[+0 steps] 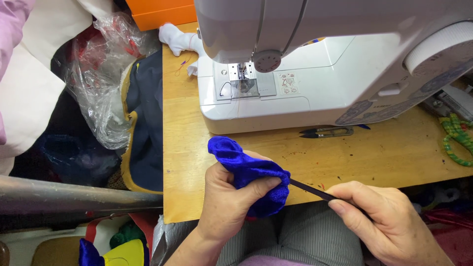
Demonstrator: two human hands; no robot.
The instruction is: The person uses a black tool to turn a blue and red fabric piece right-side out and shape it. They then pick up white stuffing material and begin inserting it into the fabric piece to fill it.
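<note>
The left hand (227, 202) is closed around a small bundle of bright blue velvety fabric (249, 172), thumb and fingers wrapped over it so that a rounded end sticks up above the fist. The right hand (387, 219) pinches a thin dark rod-like tool (313, 191) between thumb and forefinger; the tool's far end goes into the fabric at the left hand's fingertips. Both hands are held just in front of the near edge of a light wooden table (384, 152), above the person's lap in grey striped cloth (305, 236). On the table behind them stands a white sewing machine (315, 74), and a pair of small dark thread snips (325, 132) lies just before its base. A green braided cord (458, 138) sits at the table's right end. To the left of the table lie dark navy cloth with yellow trim (145, 123) and crumpled clear plastic (101, 74).
</note>
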